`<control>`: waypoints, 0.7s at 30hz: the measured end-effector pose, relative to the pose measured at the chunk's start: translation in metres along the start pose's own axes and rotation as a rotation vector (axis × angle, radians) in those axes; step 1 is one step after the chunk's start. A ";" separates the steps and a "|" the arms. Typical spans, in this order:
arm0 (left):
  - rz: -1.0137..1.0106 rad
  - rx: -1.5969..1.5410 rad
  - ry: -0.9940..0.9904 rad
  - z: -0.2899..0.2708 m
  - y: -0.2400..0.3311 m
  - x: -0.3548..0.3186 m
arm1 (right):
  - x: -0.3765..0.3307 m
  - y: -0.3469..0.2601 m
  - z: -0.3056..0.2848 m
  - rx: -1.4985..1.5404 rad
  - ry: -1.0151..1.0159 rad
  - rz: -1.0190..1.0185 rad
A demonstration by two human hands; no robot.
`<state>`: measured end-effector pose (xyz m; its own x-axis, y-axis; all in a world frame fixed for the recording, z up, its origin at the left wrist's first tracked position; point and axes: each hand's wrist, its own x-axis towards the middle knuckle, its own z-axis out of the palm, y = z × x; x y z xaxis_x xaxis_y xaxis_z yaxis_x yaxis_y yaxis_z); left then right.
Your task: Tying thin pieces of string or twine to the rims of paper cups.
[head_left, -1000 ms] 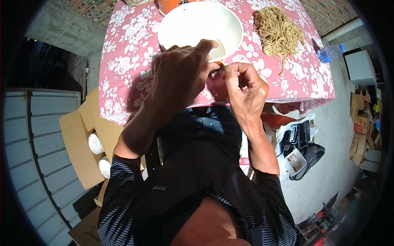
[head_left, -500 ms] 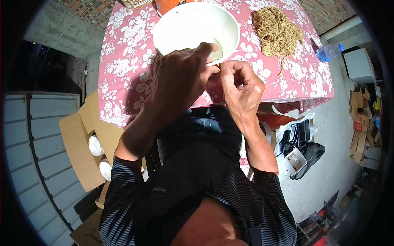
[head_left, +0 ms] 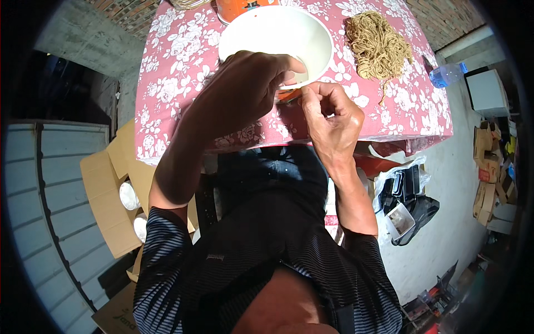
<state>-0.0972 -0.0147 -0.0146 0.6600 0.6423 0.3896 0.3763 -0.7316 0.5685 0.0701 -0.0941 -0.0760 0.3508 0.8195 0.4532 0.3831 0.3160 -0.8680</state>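
A deep white bowl (head_left: 278,33) stands at the far middle of the table, its near rim tipped toward me. My left hand (head_left: 253,78), mostly in shadow, is closed over that near rim, with fingertips reaching inside. Just below the rim, between my hands, an orange patch (head_left: 289,96) shows; I cannot tell whether it is part of the bowl or a separate thing. My right hand (head_left: 334,114) is closed in a pinch at the rim, thumb and forefinger together beside the orange patch. What the pinch holds is too small to make out.
A pink cloth with white flowers (head_left: 172,78) covers the table. A heap of tan cord (head_left: 379,47) lies right of the bowl, near a clear plastic bottle (head_left: 448,75) at the right edge. Behind the bowl stands an orange container (head_left: 245,10). An open cardboard box (head_left: 105,200) sits lower left.
The bowl has shifted a little to the right, and my left hand has moved with it. More orange shows below the rim. My right hand moved slightly right, still pinched.
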 end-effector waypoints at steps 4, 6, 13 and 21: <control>0.054 0.004 -0.036 0.001 -0.005 0.009 | -0.002 0.006 0.002 0.016 0.041 -0.016; 0.047 -0.007 -0.067 0.001 -0.008 0.012 | -0.002 0.007 0.003 0.001 0.055 -0.032; 0.201 0.023 -0.135 0.000 -0.025 0.022 | -0.001 0.010 0.005 -0.090 0.088 -0.136; 0.287 0.071 -0.058 0.005 -0.030 0.024 | 0.002 0.004 -0.002 -0.164 0.034 -0.181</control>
<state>-0.0887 0.0214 -0.0258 0.7811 0.3946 0.4839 0.2124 -0.8967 0.3884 0.0743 -0.0923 -0.0786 0.2912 0.7395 0.6069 0.5746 0.3720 -0.7290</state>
